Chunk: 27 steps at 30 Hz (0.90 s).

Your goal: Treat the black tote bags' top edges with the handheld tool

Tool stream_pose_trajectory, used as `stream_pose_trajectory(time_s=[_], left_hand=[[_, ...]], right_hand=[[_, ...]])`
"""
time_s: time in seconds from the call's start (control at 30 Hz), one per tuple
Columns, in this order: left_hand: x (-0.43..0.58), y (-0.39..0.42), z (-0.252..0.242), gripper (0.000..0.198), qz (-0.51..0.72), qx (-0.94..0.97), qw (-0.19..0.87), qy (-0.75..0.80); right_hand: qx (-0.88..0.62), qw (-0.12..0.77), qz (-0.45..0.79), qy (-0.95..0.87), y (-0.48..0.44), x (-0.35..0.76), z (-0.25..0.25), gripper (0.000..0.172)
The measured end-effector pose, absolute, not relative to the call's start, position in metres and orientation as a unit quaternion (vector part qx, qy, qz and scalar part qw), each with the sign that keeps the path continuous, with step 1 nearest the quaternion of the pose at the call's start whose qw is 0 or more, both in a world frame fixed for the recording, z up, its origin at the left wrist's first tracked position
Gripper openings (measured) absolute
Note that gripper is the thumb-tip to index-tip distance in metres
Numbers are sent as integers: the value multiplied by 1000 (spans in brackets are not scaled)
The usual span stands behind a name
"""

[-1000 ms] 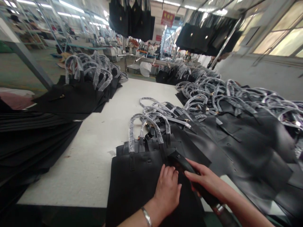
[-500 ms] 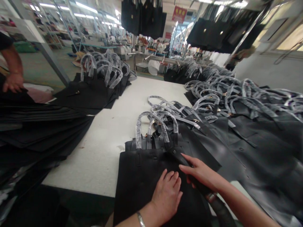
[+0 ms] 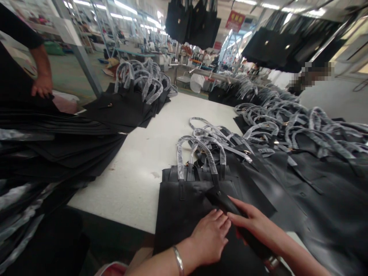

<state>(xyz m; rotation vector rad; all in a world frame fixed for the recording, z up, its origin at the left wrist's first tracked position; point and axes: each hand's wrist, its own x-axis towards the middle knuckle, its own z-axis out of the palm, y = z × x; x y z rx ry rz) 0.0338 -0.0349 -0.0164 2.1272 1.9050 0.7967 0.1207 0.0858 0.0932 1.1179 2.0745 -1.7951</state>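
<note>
A black tote bag (image 3: 172, 214) lies flat before me, its two upright handles (image 3: 180, 157) wrapped in clear plastic. My left hand (image 3: 211, 235), with a silver bangle at the wrist, rests palm down on the bag, fingers stretched out. Just right of it, my right hand (image 3: 250, 222) is closed around a long black tube-like tool (image 3: 230, 205); its exact kind is unclear. The tool's wide tip lies over the bag's upper part, near the base of the right handle. Its rear end runs down to the lower right, under my forearm.
More black bags with wrapped handles (image 3: 310, 126) cover the right side of the white table (image 3: 138, 165). Stacks of black bags (image 3: 71, 142) stand at the left, beside a co-worker's hand (image 3: 42, 86). Black bags hang (image 3: 192, 25) from racks behind. Another person (image 3: 310, 74) is at the back right.
The whole view has shifted, so the scene sits further right. The tool's tip has moved a little left and down over the bag. My left hand is now closer to my right.
</note>
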Motion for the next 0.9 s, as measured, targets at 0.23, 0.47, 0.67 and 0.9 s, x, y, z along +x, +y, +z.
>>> stream_pose_trajectory(time_s=[0.23,0.47,0.67,0.9], left_hand=[[31,-36,-21,28,237,750,52,616],[32,-35,-19,30,263,718,53,642],[32,-36,-18,32,249,731,50,634],[21,-35,-23,26,356,678,131,629]], right_hand=[[365,110,-628,678,78,94,95,67],[343,131,-626,689,82,97,90,65],[328,-33,-512,793,76,64,95,71],[311,59,-545,776,62,79,113,72]])
